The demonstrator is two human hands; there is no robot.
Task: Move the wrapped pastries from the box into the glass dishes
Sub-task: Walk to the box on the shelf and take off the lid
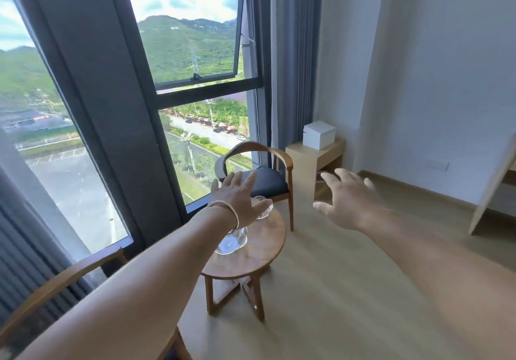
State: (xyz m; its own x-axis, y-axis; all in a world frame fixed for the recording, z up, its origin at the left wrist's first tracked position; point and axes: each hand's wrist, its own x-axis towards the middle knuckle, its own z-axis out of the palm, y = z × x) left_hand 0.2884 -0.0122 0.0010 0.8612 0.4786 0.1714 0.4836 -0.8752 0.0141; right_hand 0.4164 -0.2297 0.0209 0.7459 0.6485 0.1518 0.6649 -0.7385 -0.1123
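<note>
Two clear glass dishes stand on a small round wooden table (259, 250): the nearer dish (233, 242) and the farther dish (264, 209), both partly hidden behind my left hand. A closed white box (319, 134) sits on a light wooden side cabinet (307, 161) by the curtain. My left hand (240, 192), with a bracelet at the wrist, is stretched out above the dishes with fingers spread, holding nothing. My right hand (349, 196) reaches forward over the floor toward the cabinet, fingers spread and empty. No pastries are visible.
A wooden armchair with a dark seat (265, 181) stands behind the table by the tall window (195, 52). Another wooden chair (55, 290) is at the near left. A light wood panel (494, 186) leans at the right. Grey curtains hang by the wall.
</note>
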